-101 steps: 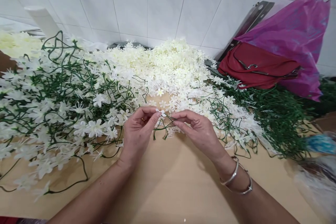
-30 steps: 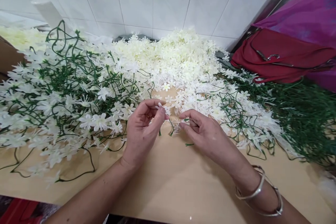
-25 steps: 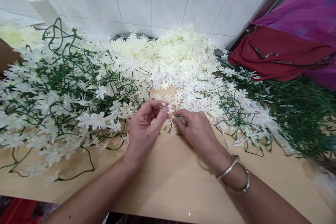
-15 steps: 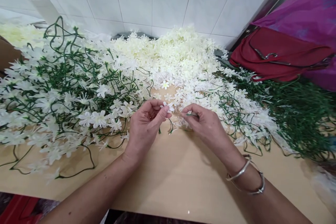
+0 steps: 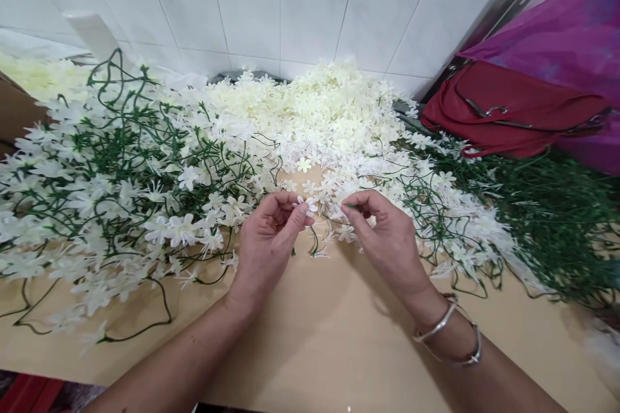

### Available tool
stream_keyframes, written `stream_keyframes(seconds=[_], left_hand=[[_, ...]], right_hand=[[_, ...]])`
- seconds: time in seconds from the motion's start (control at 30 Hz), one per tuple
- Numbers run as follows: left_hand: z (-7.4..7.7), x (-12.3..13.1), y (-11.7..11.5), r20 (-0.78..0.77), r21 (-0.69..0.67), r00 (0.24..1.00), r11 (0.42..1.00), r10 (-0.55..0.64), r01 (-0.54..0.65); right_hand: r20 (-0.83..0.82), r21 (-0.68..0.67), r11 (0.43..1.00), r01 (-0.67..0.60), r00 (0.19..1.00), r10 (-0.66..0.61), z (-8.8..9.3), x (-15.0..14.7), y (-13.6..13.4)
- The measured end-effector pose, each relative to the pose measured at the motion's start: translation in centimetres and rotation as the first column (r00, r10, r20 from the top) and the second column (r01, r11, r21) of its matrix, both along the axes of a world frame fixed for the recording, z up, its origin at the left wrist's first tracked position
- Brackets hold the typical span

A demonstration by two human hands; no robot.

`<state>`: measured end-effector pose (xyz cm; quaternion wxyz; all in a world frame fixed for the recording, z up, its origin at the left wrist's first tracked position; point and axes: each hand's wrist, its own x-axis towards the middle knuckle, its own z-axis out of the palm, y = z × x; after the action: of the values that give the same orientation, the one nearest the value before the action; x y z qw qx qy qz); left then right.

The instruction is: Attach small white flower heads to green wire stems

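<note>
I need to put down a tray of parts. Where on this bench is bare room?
The tan tabletop is bare along its near edge, between the left hand and right hand and below them. Finished white-flowered green stems crowd the left, the loose cream blossom heap the back, bare green stems the right.

Both forearms are extended from the bottom of the frame toward its centre; the left hand (image 5: pixel 268 242) is curled, thumb and forefinger pinched together; the right hand (image 5: pixel 387 239) is likewise pinched at the fingertips; the wrists are held apart.
</note>
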<state>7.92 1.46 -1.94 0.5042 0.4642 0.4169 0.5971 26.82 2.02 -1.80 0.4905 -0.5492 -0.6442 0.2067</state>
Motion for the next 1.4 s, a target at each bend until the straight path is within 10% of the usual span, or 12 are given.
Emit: stream_keyframes(seconds=[0.2,0.4,1.4], left_hand=[[-0.5,0.0,0.2,-0.016,-0.073,1.000,0.997,-0.022,0.021],[-0.6,0.2,0.3,0.038,-0.095,0.999,0.995,0.011,-0.007],[-0.7,0.9,-0.3,0.087,-0.060,0.990,0.991,-0.110,0.116]], right_hand=[[-0.461,-0.083,0.991,-0.106,0.885,0.056,0.6,-0.9,-0.2],[-0.363,0.059,0.997,0.054,0.931,-0.030,1.3,-1.4,-1.3],[-0.226,0.065,0.996,0.063,0.973,-0.046,-0.6,-3.2,-1.4]])
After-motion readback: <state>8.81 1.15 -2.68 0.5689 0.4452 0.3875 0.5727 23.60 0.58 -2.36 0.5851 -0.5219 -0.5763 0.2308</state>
